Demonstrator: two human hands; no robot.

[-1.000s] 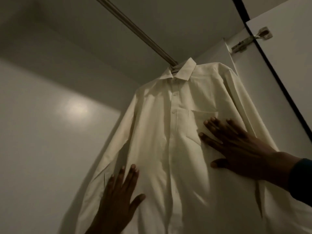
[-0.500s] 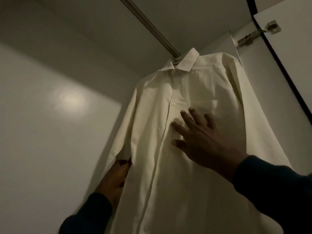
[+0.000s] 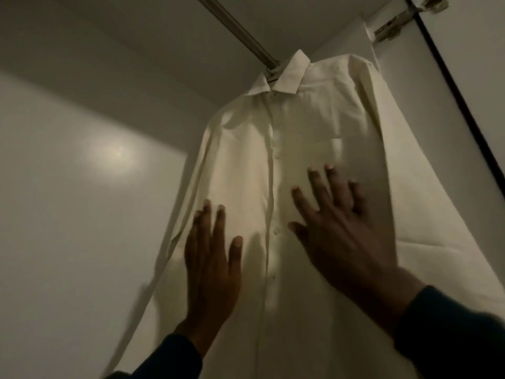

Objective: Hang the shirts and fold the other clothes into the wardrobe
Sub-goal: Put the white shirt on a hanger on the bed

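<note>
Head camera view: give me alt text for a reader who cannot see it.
A cream button-up shirt hangs from the wardrobe rail, seen from below. The left hand and right hand lie flat and open on its front, either side of the button placket.

No readable text, label, brand or number shows anywhere in this dim view.

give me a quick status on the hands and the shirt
Both hands open, left hand and right hand flat on the shirt front. Cream shirt hanging from the rail, buttoned. Nothing in the way.
</note>
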